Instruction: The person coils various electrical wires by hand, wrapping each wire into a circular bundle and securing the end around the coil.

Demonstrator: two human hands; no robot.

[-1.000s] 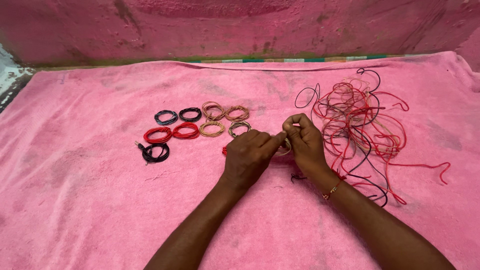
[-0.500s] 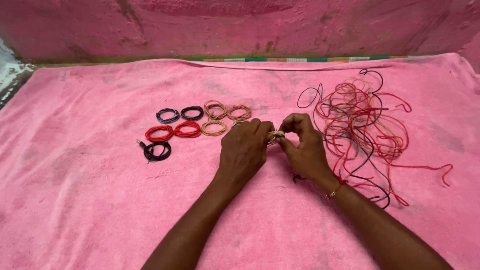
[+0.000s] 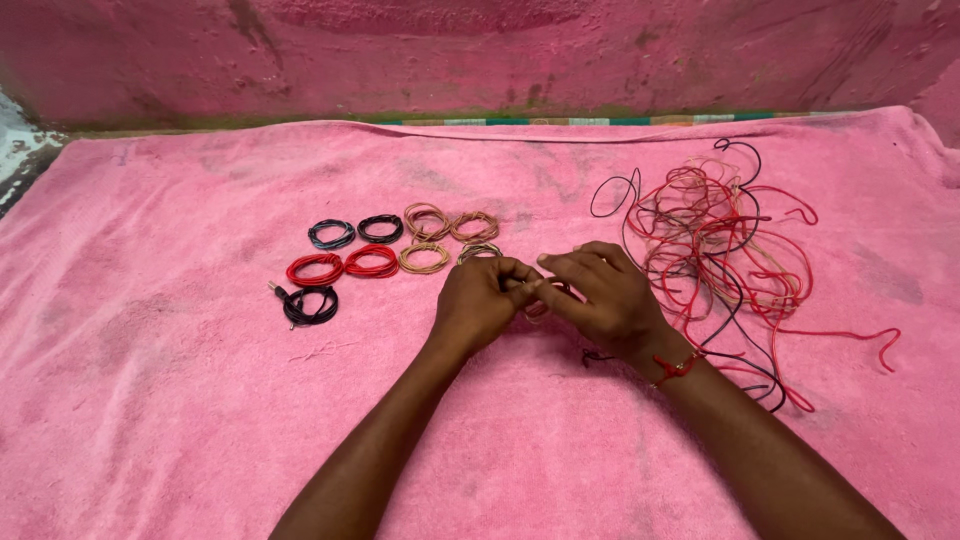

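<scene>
Your left hand (image 3: 478, 300) and right hand (image 3: 600, 295) pinch one small tan wire coil (image 3: 535, 298) between them, mid-winding. Likely next: lay it beside the finished coils (image 3: 400, 245).

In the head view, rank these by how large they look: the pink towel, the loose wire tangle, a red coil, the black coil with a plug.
1. pink towel
2. loose wire tangle
3. red coil and black coil with a plug: look alike, unranked.
</scene>
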